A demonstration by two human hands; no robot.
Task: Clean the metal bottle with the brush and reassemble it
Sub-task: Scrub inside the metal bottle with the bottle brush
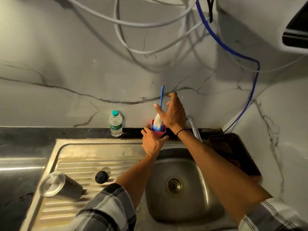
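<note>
Metal bottle (61, 185) lying on its side on drainboard (80, 157) left of sink basin (180, 194), mouth toward camera, untouched. Black cap (101, 177) resting just beside it on the ribs. Brush (159, 112) standing bristles-down in red holder (158, 130) at rear of bench (25, 135). Left hand (152, 142) gripping holder, fingers curled round its body. Right hand (173, 112) at brush handle, thumb against it, other fingers spread apart, grip not closed. Plastic water bottle (115, 123) upright near wall.
</note>
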